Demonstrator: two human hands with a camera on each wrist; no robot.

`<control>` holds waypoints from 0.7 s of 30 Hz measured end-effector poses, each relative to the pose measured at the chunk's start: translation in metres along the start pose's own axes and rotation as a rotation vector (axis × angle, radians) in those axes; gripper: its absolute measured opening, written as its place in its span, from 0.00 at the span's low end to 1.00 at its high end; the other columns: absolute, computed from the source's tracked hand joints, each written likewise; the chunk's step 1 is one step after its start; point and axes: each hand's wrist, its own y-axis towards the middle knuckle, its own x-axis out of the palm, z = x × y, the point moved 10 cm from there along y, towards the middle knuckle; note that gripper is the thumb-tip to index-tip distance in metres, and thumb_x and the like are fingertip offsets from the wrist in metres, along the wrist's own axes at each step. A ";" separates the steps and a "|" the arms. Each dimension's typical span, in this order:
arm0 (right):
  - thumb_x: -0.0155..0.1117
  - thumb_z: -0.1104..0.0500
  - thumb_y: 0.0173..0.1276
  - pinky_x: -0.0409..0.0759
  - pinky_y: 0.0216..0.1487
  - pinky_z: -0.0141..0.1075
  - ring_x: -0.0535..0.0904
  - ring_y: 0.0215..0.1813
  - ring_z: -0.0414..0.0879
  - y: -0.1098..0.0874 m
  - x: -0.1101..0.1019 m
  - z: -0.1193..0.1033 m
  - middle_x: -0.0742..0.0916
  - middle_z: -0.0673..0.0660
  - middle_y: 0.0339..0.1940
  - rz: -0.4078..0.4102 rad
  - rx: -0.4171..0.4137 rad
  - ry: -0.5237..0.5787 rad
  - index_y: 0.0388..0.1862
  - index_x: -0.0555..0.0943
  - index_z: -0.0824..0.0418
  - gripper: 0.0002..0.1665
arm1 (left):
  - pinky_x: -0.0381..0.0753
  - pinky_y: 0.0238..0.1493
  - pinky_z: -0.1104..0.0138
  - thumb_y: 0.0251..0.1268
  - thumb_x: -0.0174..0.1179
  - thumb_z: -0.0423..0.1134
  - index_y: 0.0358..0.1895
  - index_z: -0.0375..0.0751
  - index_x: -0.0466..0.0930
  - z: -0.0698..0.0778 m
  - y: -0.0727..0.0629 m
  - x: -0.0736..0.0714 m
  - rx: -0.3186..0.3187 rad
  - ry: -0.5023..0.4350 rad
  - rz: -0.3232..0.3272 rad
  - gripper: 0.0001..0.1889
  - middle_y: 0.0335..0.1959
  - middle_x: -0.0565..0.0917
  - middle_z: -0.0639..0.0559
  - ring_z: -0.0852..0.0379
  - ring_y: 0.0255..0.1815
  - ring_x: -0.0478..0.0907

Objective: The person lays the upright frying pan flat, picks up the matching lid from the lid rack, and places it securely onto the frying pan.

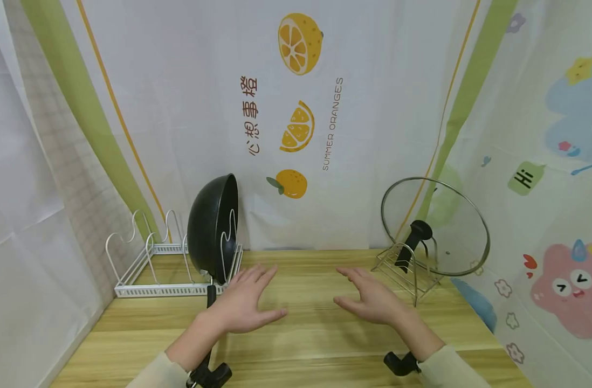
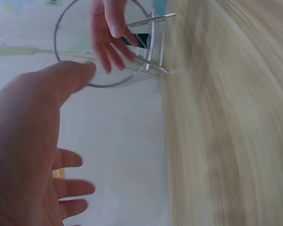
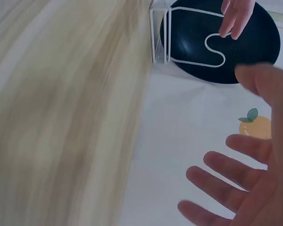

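Observation:
My left hand (image 1: 245, 302) hovers over the table with its fingers spread, holding nothing. Just left of it a black wok (image 1: 210, 226) stands on its side in a white wire rack (image 1: 162, 291); its dark handle points toward me, partly behind my forearm. My right hand (image 1: 373, 296), also empty with fingers extended, faces the left hand across a gap. Near it on the right, a glass lid (image 1: 456, 226) with a black knob leans upright in a small metal stand (image 1: 414, 269). The right wrist view shows the wok's dark inside (image 3: 193, 42) behind the rack's wire.
The wooden table (image 1: 305, 345) meets a white curtain printed with oranges (image 1: 296, 215) at the back. Another printed sheet (image 1: 543, 215) hangs along the right side, and a pale sheet (image 1: 39, 242) hangs on the left. The white rack has more wire dividers left of the wok.

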 end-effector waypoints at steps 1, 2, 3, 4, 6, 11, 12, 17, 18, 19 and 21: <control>0.67 0.35 0.79 0.83 0.68 0.63 0.82 0.72 0.60 0.000 0.000 0.000 0.80 0.61 0.77 0.008 0.004 0.039 0.86 0.70 0.51 0.44 | 0.57 0.85 0.31 0.72 0.64 0.70 0.86 0.44 0.65 0.001 -0.001 -0.002 0.002 -0.019 0.020 0.49 0.86 0.67 0.38 0.33 0.88 0.61; 0.67 0.37 0.79 0.84 0.67 0.61 0.83 0.70 0.58 0.001 0.001 0.000 0.82 0.60 0.75 0.018 0.004 0.076 0.84 0.72 0.52 0.42 | 0.61 0.84 0.32 0.73 0.65 0.66 0.84 0.43 0.69 0.002 -0.002 -0.005 0.004 -0.044 0.041 0.46 0.83 0.71 0.38 0.33 0.86 0.65; 0.67 0.38 0.80 0.85 0.65 0.59 0.85 0.67 0.56 0.001 0.001 -0.001 0.83 0.59 0.73 0.027 0.006 0.119 0.83 0.73 0.53 0.39 | 0.64 0.83 0.33 0.74 0.66 0.63 0.83 0.42 0.71 0.003 -0.003 -0.008 0.005 -0.070 0.061 0.43 0.81 0.74 0.39 0.34 0.84 0.68; 0.67 0.40 0.81 0.86 0.63 0.56 0.86 0.65 0.54 0.002 0.001 -0.002 0.84 0.60 0.71 0.035 -0.001 0.159 0.81 0.75 0.55 0.37 | 0.68 0.81 0.34 0.75 0.66 0.61 0.81 0.42 0.73 0.003 -0.004 -0.010 -0.001 -0.097 0.078 0.40 0.79 0.76 0.40 0.34 0.82 0.71; 0.66 0.43 0.82 0.88 0.60 0.49 0.87 0.60 0.52 0.003 0.003 -0.003 0.86 0.61 0.68 0.042 -0.009 0.238 0.78 0.77 0.58 0.34 | 0.73 0.79 0.38 0.77 0.67 0.57 0.79 0.43 0.76 0.003 -0.008 -0.015 -0.013 -0.152 0.103 0.35 0.77 0.79 0.42 0.36 0.80 0.75; 0.65 0.47 0.83 0.86 0.54 0.37 0.87 0.58 0.50 0.005 0.013 -0.004 0.87 0.62 0.67 0.024 -0.001 0.380 0.75 0.79 0.61 0.30 | 0.79 0.74 0.40 0.78 0.67 0.52 0.77 0.44 0.78 0.002 -0.019 -0.024 -0.049 -0.278 0.134 0.30 0.72 0.83 0.46 0.40 0.74 0.80; 0.65 0.48 0.84 0.86 0.55 0.36 0.87 0.58 0.50 0.006 0.016 -0.004 0.86 0.63 0.67 0.020 0.005 0.394 0.75 0.79 0.61 0.29 | 0.80 0.73 0.41 0.78 0.67 0.51 0.76 0.44 0.79 0.002 -0.021 -0.026 -0.056 -0.300 0.140 0.29 0.71 0.84 0.46 0.41 0.72 0.82; 0.64 0.48 0.84 0.85 0.57 0.36 0.87 0.60 0.51 0.009 0.024 -0.008 0.87 0.64 0.68 0.011 0.021 0.463 0.73 0.81 0.61 0.27 | 0.86 0.63 0.50 0.77 0.69 0.48 0.73 0.42 0.81 -0.004 -0.036 -0.039 -0.101 -0.386 0.185 0.27 0.62 0.88 0.49 0.47 0.62 0.87; 0.64 0.49 0.84 0.85 0.56 0.36 0.86 0.60 0.51 0.010 0.025 -0.008 0.87 0.64 0.67 0.011 0.023 0.475 0.73 0.81 0.61 0.26 | 0.86 0.60 0.52 0.77 0.70 0.47 0.73 0.42 0.81 -0.005 -0.039 -0.042 -0.106 -0.405 0.191 0.27 0.62 0.88 0.49 0.48 0.60 0.87; 0.64 0.49 0.84 0.85 0.56 0.36 0.86 0.60 0.51 0.010 0.026 -0.010 0.87 0.64 0.67 0.009 0.024 0.490 0.72 0.81 0.61 0.26 | 0.86 0.58 0.55 0.77 0.70 0.47 0.73 0.42 0.82 -0.007 -0.043 -0.044 -0.115 -0.425 0.193 0.26 0.61 0.88 0.49 0.50 0.59 0.87; 0.63 0.49 0.85 0.86 0.55 0.36 0.86 0.59 0.50 0.012 0.029 -0.012 0.87 0.65 0.66 -0.002 0.029 0.543 0.72 0.81 0.62 0.26 | 0.86 0.56 0.59 0.77 0.69 0.47 0.72 0.42 0.82 -0.010 -0.050 -0.049 -0.119 -0.461 0.199 0.26 0.60 0.88 0.50 0.54 0.57 0.87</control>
